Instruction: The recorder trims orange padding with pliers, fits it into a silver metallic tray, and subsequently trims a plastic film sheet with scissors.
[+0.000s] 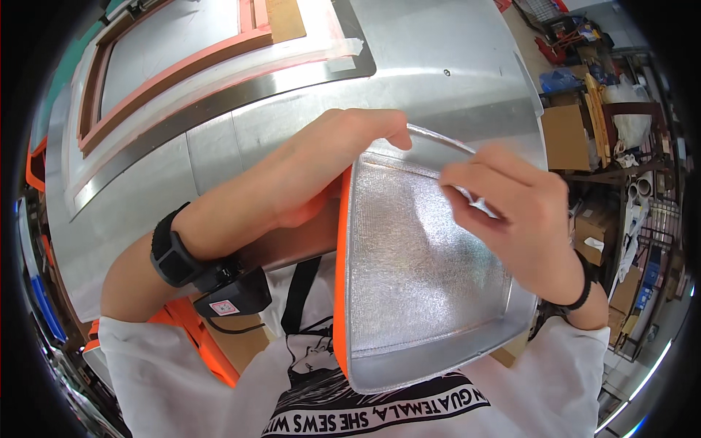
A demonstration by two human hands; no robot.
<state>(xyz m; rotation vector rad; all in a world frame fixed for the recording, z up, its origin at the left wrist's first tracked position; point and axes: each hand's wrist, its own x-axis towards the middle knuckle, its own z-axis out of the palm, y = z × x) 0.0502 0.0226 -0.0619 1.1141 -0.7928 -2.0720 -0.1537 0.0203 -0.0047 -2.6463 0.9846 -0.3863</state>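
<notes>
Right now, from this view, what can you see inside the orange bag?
Inside the bag, shiny silver lining shows. The right hand covers part of its upper right, so whatever lies behind that hand cannot be seen.

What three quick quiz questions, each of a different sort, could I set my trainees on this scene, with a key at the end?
1. Multiple choice: what colour is the lining of the orange-sided container?
a) black
b) silver
c) green

2. True or false: both wrists are bare.

3. Fill in the gap: the hand at the container's upper left corner is the person's ____ hand.

Key:
1. b) silver.
2. False: for one, a black band is on the wrist of the right hand.
3. Left: the left hand is the one there.
</notes>
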